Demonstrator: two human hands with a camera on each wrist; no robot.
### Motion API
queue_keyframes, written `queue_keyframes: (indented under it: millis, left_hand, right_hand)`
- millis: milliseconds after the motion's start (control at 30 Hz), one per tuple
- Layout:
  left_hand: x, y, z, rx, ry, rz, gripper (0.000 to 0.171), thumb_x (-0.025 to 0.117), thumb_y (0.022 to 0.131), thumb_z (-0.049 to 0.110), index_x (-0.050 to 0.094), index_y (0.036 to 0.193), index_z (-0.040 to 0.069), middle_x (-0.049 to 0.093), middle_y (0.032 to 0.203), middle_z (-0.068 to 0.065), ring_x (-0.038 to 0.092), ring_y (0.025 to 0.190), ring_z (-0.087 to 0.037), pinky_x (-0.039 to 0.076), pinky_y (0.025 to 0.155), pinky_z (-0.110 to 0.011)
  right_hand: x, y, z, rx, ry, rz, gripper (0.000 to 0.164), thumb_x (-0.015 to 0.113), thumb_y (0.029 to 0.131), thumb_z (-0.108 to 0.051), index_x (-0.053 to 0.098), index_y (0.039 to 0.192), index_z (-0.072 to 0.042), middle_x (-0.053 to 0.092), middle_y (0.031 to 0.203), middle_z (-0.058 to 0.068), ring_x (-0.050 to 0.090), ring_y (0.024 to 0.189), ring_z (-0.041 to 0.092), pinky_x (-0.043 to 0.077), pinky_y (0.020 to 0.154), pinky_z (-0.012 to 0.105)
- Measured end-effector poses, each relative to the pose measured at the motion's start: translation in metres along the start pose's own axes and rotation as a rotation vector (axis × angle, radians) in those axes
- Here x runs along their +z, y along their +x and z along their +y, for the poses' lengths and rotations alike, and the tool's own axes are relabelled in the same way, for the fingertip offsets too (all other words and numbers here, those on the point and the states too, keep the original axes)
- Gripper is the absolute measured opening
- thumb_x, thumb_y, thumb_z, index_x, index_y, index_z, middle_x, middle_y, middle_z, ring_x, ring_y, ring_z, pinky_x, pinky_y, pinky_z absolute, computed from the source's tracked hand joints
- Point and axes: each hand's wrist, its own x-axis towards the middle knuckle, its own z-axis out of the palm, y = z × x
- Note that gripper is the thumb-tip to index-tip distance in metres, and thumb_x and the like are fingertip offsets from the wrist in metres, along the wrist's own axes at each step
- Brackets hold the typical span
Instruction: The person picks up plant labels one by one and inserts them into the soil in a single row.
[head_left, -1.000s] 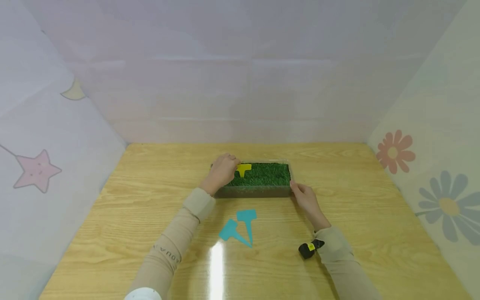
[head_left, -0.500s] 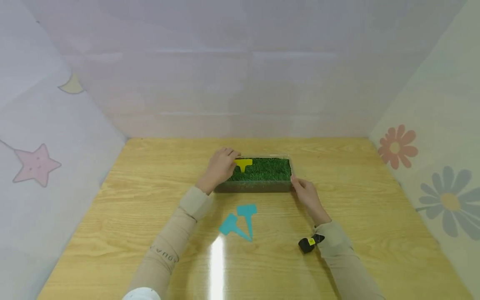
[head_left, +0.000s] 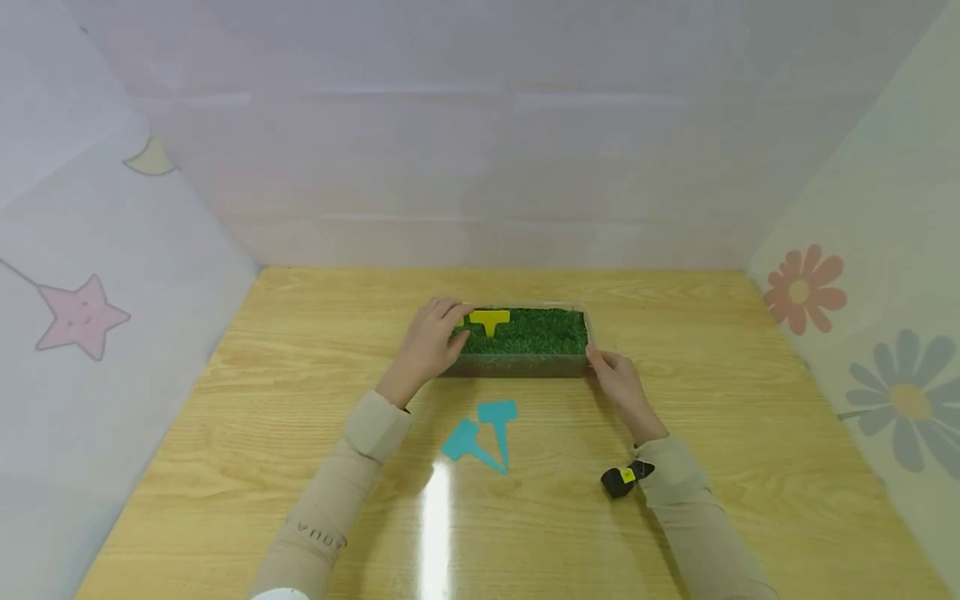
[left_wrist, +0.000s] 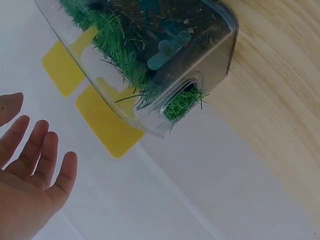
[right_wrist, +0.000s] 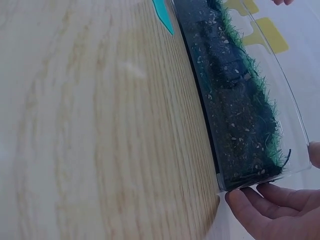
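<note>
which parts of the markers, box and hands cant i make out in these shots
Head view: most of the left yellow marker, behind the left hand.
Left wrist view: the far end of the box, cut off by the top edge.
Right wrist view: most of one blue marker, top edge; part of the right hand, right edge.

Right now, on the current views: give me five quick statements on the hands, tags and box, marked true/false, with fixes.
1) Two yellow tags stand in the grass. True.
2) The right hand holds the right end of the clear box. True.
3) One hand is gripping a yellow tag. False: the left hand is the nearest, and its fingers are apart from both.
4) Every tag stands in the grass. False: two blue tags lie on the table.
5) Both yellow tags are toward the clear box's left end. True.
</note>
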Motion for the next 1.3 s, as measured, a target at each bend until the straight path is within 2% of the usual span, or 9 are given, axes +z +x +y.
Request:
queue_keyframes:
  millis: [200,333,500,567,767,933,1100,1300]
  left_hand:
    - [-0.006,-0.013,0.002,-0.009,-0.010,0.053,0.028,0.068,0.081,0.007,0.061,0.107,-0.001,0.058,0.103,-0.013,0.052,0.096,-0.026,0.043,0.085,-0.036]
    - [-0.010,-0.023,0.005,-0.052,-0.046,0.049,0.024,0.066,0.082,0.006,0.062,0.104,-0.001,0.059,0.096,-0.012,0.052,0.086,-0.025,0.044,0.081,-0.036]
    - [-0.013,-0.033,0.010,-0.137,-0.050,-0.027,0.017,0.064,0.085,0.010,0.064,0.099,0.000,0.061,0.090,-0.010,0.053,0.080,-0.023,0.045,0.073,-0.034]
    - [-0.014,-0.037,0.012,-0.168,-0.050,-0.063,0.016,0.063,0.086,0.012,0.065,0.097,0.001,0.061,0.087,-0.008,0.053,0.078,-0.022,0.045,0.067,-0.032]
    - [-0.012,-0.048,0.014,-0.249,-0.092,-0.156,0.013,0.062,0.087,0.014,0.066,0.093,0.004,0.060,0.081,-0.003,0.053,0.076,-0.019,0.046,0.065,-0.031]
    - [-0.010,-0.055,0.015,-0.324,-0.157,-0.227,0.011,0.062,0.087,0.015,0.065,0.093,0.006,0.061,0.084,-0.003,0.055,0.078,-0.019,0.048,0.066,-0.032]
    - [-0.007,-0.060,0.013,-0.370,-0.189,-0.236,0.011,0.062,0.087,0.015,0.065,0.092,0.005,0.059,0.083,-0.004,0.054,0.075,-0.018,0.047,0.064,-0.031]
    - [-0.005,-0.061,0.009,-0.398,-0.224,-0.239,0.012,0.059,0.088,0.015,0.065,0.093,0.005,0.058,0.083,-0.003,0.053,0.074,-0.017,0.046,0.064,-0.030]
  right_hand:
    - [-0.004,-0.001,0.001,-0.021,-0.047,-0.009,0.074,0.035,0.093,-0.052,0.037,0.134,0.009,0.042,0.131,0.028,0.045,0.117,0.039,0.036,0.097,0.048]
    - [-0.004,-0.005,0.002,-0.050,-0.081,-0.007,0.071,0.039,0.093,-0.051,0.048,0.124,0.011,0.051,0.121,0.028,0.051,0.108,0.038,0.043,0.090,0.046]
    - [-0.003,-0.015,0.001,-0.103,-0.168,-0.008,0.056,0.048,0.092,-0.043,0.058,0.112,0.009,0.059,0.104,0.025,0.057,0.090,0.034,0.049,0.072,0.039]
    - [-0.002,-0.019,0.001,-0.123,-0.209,-0.012,0.051,0.052,0.092,-0.039,0.059,0.110,0.008,0.060,0.101,0.022,0.057,0.088,0.032,0.049,0.069,0.037]
    - [0.010,-0.030,-0.003,-0.232,-0.291,-0.027,0.031,0.060,0.089,-0.021,0.062,0.101,0.008,0.062,0.093,0.018,0.059,0.082,0.028,0.049,0.067,0.036]
    - [0.027,-0.041,-0.008,-0.322,-0.324,-0.108,0.024,0.063,0.086,-0.015,0.064,0.097,0.006,0.063,0.087,0.013,0.059,0.076,0.023,0.050,0.066,0.034]
    - [0.046,-0.051,-0.012,-0.419,-0.361,-0.224,0.022,0.066,0.083,-0.014,0.065,0.095,0.005,0.063,0.082,0.006,0.059,0.072,0.017,0.049,0.064,0.028]
    - [0.070,-0.065,-0.021,-0.536,-0.446,-0.320,0.018,0.070,0.079,-0.012,0.065,0.090,0.001,0.061,0.076,0.002,0.055,0.066,0.011,0.046,0.060,0.022]
